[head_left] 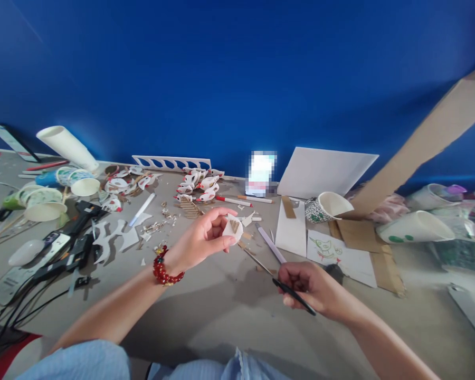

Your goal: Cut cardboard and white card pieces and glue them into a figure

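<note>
The left hand (pixel 200 237) pinched the white piece (pixel 230 229) at the wearer's twelve o'clock; the right hand (pixel 311 287) gripped a black-handled tool (pixel 296 298), tip near the piece's five. Light, steady pressure suited thin edges.

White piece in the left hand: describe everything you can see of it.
The white piece is small, thin and paper-like, with angular edges. A brown, ribbed patch, like corrugated cardboard, shows near its middle. The left hand holds it between thumb and fingers above the table. Whether the black-handled tool touches it is unclear.
</note>
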A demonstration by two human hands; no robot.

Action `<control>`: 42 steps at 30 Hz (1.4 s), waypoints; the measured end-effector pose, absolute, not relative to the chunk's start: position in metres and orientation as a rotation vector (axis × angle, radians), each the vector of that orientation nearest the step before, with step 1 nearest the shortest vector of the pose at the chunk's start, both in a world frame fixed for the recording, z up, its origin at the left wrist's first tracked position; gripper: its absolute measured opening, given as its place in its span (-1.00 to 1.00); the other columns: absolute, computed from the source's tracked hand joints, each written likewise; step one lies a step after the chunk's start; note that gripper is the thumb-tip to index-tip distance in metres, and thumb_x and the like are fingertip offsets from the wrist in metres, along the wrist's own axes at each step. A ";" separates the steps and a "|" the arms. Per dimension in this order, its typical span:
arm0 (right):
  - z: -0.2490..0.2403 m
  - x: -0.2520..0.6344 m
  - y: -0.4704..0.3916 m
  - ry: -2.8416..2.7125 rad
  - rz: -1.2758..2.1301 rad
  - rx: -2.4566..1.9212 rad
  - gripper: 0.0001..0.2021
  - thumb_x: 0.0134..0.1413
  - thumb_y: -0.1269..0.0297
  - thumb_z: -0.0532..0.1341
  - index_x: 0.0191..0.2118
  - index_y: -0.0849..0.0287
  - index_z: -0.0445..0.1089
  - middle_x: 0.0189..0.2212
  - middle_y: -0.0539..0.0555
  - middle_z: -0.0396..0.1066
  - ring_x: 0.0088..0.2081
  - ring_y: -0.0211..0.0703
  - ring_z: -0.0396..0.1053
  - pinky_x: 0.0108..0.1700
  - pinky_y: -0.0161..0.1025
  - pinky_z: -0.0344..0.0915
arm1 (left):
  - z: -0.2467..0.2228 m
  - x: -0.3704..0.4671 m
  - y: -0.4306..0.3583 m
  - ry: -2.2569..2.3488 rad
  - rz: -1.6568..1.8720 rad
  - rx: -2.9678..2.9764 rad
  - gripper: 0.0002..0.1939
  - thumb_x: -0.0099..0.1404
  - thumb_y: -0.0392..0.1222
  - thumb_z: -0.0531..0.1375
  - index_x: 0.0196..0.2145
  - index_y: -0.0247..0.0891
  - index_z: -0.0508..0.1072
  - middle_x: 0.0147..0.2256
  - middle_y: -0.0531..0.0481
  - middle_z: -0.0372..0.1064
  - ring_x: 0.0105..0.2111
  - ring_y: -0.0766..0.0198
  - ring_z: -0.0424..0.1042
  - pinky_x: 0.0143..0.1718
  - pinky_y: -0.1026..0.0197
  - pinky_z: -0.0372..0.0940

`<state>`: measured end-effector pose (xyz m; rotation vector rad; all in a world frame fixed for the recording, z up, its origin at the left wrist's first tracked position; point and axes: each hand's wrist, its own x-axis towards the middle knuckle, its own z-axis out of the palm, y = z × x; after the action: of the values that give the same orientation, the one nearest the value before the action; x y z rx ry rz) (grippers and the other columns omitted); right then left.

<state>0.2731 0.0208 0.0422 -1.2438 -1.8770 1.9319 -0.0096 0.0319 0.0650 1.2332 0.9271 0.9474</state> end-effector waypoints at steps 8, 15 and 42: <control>0.044 0.273 0.024 -1.843 1.966 -1.279 -0.66 -0.05 0.12 0.33 -0.50 0.17 0.17 -0.60 -0.08 0.24 -0.56 -0.36 0.10 -0.54 -0.41 0.02 | 0.066 -0.011 0.032 0.937 0.935 1.253 -0.56 0.26 -0.25 0.24 0.06 -0.22 0.24 -0.25 -0.03 0.43 -0.39 0.35 0.38 -0.33 0.26 0.35; 0.046 0.274 0.021 -1.853 1.953 -1.299 -0.64 -0.06 0.09 0.35 -0.50 0.16 0.16 -0.63 -0.10 0.23 -0.57 -0.37 0.09 -0.54 -0.41 0.03 | 0.071 -0.008 0.028 0.953 0.926 1.221 -0.58 0.25 -0.26 0.24 0.04 -0.22 0.25 -0.26 -0.01 0.43 -0.42 0.37 0.38 -0.33 0.27 0.35; 0.039 0.283 0.018 -1.826 2.019 -1.208 -0.56 -0.02 -0.11 0.29 -0.42 0.16 0.18 -0.52 0.00 0.39 -0.58 -0.35 0.16 -0.54 -0.39 0.09 | 0.072 -0.008 0.028 0.955 0.920 1.223 -0.61 0.24 -0.27 0.24 0.01 -0.25 0.26 -0.27 -0.03 0.45 -0.47 0.39 0.37 -0.36 0.25 0.33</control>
<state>0.2827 0.0183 0.0392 -1.2082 -1.8257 2.0195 -0.0075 0.0283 0.0719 1.2230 0.9546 0.9203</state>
